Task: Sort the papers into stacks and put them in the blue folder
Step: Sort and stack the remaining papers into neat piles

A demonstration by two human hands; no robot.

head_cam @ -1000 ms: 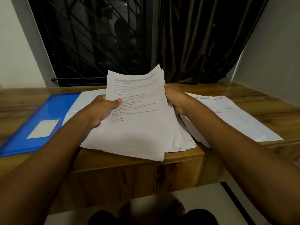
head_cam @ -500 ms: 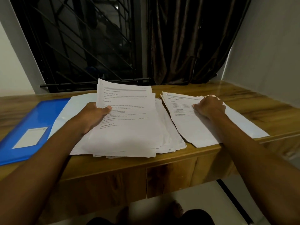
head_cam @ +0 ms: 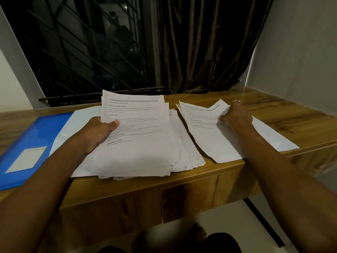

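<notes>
Dim indoor shot, warm cast; window [head_cam: 87, 52] at 11 o'clock reads black, only faint reflections in the glass; curtain [head_cam: 200, 42] at 12 o'clock nearly crushed to black; papers [head_cam: 142, 143] at centre and wall [head_cam: 300, 52] at 2 o'clock catch the most light; thin glare streak on the bench [head_cam: 291, 121] at 2 o'clock; deep shadow under its front edge at 6 o'clock; wide-angle bowing at the edges, left forearm [head_cam: 36, 189] at 7 o'clock and right forearm [head_cam: 291, 189] at 5 o'clock stretched; small print soft; smeared blurred patch [head_cam: 173, 238] at 6 o'clock.
</notes>
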